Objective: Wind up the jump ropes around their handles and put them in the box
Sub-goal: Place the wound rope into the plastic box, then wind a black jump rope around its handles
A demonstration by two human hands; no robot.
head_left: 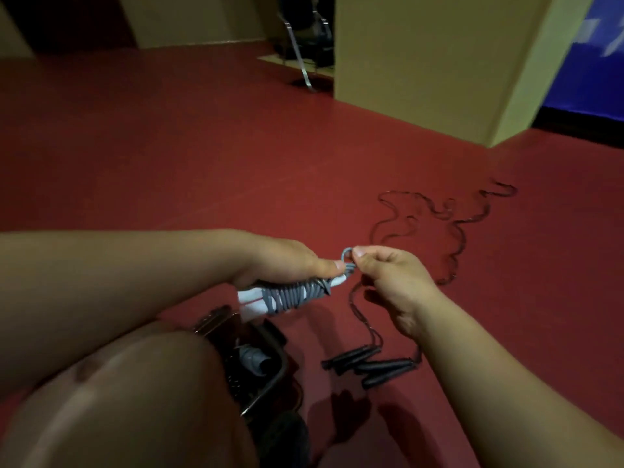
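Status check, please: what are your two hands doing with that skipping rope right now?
Left hand grips white handles, grey rope wound round. Right hand pinches last loop. Black rope unwound on floor. Box open below.

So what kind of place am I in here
Probably a gym or sports hall: a smooth dark red floor, yellowish padded-looking walls, and a black jump rope sprawled loose on it.

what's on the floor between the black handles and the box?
Nothing: in the head view, only bare red floor separates the black handles from the box. The black rope trails off the other way, toward the wall.
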